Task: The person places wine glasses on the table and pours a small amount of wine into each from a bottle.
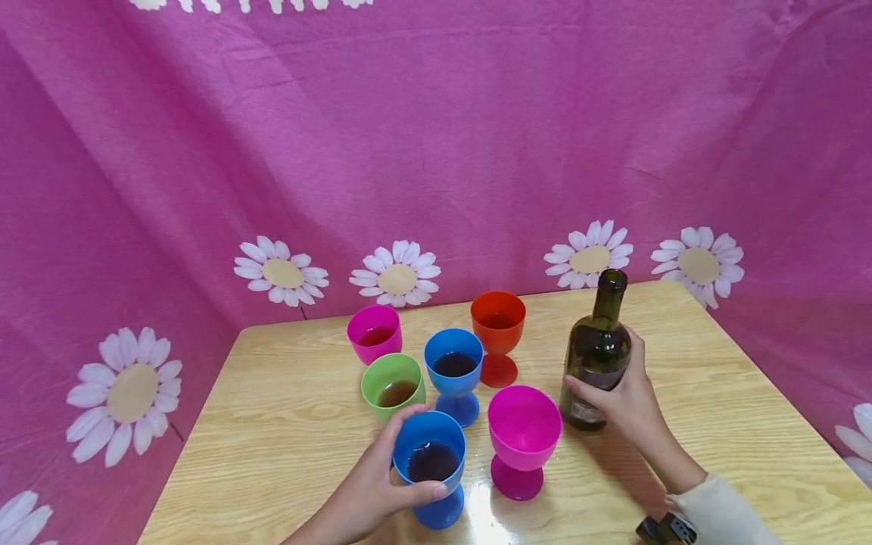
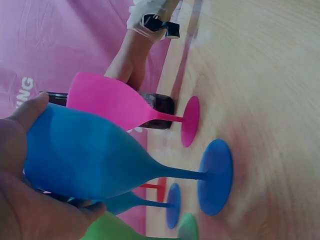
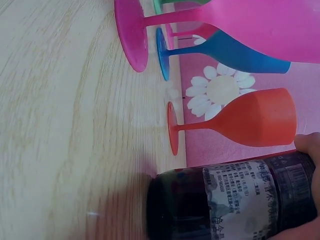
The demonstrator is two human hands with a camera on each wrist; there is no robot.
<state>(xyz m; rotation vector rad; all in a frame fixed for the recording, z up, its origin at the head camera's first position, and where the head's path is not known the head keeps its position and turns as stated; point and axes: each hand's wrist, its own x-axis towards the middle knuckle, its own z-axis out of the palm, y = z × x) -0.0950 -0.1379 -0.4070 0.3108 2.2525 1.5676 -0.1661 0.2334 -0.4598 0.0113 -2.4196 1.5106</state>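
Note:
My left hand (image 1: 381, 481) grips the bowl of a blue goblet (image 1: 439, 511) at the table's near side, fingers and thumb around it below the rim. Dark liquid shows inside. My right hand (image 1: 623, 397) holds a dark green wine bottle (image 1: 599, 341) upright around its body; its neck is uncorked and a printed label (image 3: 240, 200) shows in the right wrist view. Between the two hands stands a pink goblet (image 1: 524, 428) with no liquid visible in it. In the left wrist view the held blue goblet (image 2: 90, 155) has its foot close to the tabletop.
Behind the held goblet stand a second blue goblet (image 1: 454, 359), a green one (image 1: 393, 378), an orange-red one (image 1: 499, 325) and another pink one (image 1: 375, 333), each with some dark liquid. The wooden table (image 1: 272, 424) meets a pink daisy-print cloth (image 1: 443, 151) at its back and sides.

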